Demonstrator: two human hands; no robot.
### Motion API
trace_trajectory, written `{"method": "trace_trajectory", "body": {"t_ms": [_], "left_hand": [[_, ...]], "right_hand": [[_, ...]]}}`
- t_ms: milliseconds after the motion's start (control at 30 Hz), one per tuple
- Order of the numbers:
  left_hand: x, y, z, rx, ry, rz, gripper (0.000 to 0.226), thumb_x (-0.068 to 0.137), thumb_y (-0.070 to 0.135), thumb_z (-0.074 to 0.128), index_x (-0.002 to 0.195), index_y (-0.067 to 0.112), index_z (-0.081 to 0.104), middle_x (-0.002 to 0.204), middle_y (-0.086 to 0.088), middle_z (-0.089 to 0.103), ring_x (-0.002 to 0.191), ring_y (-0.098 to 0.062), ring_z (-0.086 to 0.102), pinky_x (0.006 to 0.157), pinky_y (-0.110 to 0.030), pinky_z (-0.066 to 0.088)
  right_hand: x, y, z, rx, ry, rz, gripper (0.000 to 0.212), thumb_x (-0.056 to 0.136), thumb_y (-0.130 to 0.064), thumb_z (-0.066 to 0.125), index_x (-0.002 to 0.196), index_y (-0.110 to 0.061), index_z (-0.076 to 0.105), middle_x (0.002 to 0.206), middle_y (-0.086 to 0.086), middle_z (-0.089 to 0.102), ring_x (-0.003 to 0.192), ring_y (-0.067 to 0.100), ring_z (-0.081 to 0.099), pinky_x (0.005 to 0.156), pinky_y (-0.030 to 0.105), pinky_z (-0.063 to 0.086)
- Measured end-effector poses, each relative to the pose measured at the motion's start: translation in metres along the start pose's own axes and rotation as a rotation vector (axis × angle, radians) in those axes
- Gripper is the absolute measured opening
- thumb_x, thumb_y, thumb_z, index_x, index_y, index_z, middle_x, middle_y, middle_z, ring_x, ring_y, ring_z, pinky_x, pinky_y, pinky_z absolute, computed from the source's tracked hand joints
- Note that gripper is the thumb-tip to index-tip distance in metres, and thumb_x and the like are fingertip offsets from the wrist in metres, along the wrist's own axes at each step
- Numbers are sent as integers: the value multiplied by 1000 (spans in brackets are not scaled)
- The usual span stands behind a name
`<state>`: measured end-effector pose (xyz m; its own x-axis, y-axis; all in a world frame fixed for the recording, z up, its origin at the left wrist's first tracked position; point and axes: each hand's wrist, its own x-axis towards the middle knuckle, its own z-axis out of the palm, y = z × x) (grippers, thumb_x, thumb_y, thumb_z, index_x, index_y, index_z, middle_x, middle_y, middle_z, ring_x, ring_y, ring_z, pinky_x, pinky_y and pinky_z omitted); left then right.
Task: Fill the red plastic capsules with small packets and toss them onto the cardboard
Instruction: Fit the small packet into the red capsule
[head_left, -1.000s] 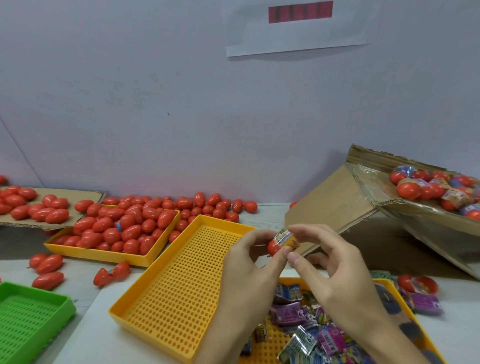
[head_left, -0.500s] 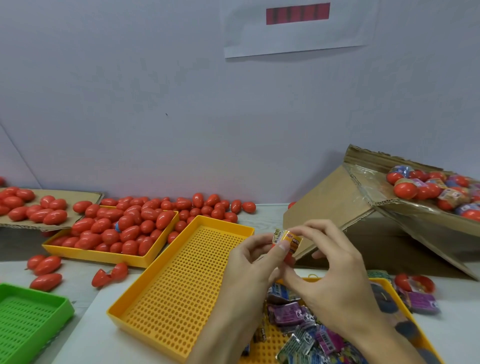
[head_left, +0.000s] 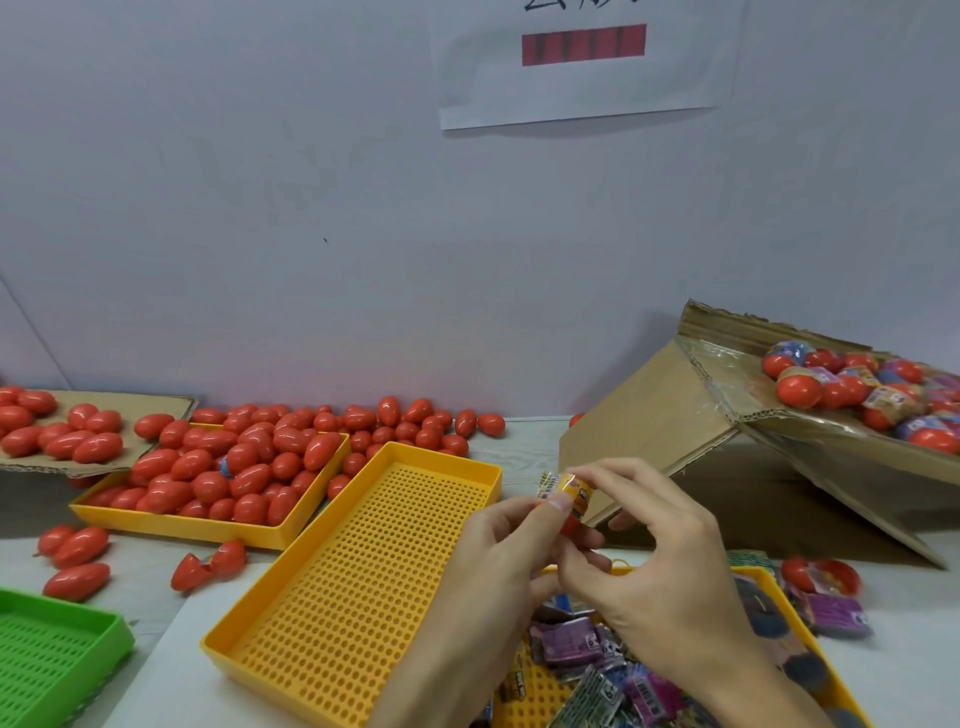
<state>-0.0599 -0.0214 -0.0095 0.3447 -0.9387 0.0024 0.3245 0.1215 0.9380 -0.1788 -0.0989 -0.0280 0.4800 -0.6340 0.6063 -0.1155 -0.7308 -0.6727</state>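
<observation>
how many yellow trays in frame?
3. One far left, piled with red capsules; an empty one in the middle; one under the hands, holding packets, partly hidden. A green tray sits separately.

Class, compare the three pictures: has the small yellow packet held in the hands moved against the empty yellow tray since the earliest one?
Hardly: the yellow packet stays just off the empty yellow tray's far right corner, pinched by both hands, left and right. It has only turned slightly.
</observation>
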Motion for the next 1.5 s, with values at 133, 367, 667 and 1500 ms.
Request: {"method": "trace_trajectory", "body": {"t_ms": [133,367,667,1500], "left_hand": [[2,-2,1,-2,37,-14,40,94,39,55,100,2,71,82,-19,71,71,-26,70,59,-34,58],[3,-7,10,-6,104,6,41,101,31,47,87,1,72,77,-21,70,61,-25,69,56,-33,57],[1,-6,8,13,57,-29,37,88,45,57,81,16,79,72,-18,69,61,-21,66,52,-28,53],[6,-21,12,86,150,36,55,99,46,43,68,14,75,66,-15,66,63,-21,63,64,-33,53]], "right_hand": [[1,-5,1,38,-47,-20,39,75,-38,72,112,-31,70,107,-17,63,98,11,63,77,15,50],[-1,0,2,58,10,-6,39,74,-10,85,110,-16,74,104,-12,66,101,-2,62,73,1,47],[1,-2,2,93,-59,3,36,73,-25,76,108,-31,71,105,-15,66,100,11,65,77,15,52],[1,3,2,114,-31,49,43,69,-45,68,107,-26,74,104,-22,67,97,7,67,76,26,59]]}}
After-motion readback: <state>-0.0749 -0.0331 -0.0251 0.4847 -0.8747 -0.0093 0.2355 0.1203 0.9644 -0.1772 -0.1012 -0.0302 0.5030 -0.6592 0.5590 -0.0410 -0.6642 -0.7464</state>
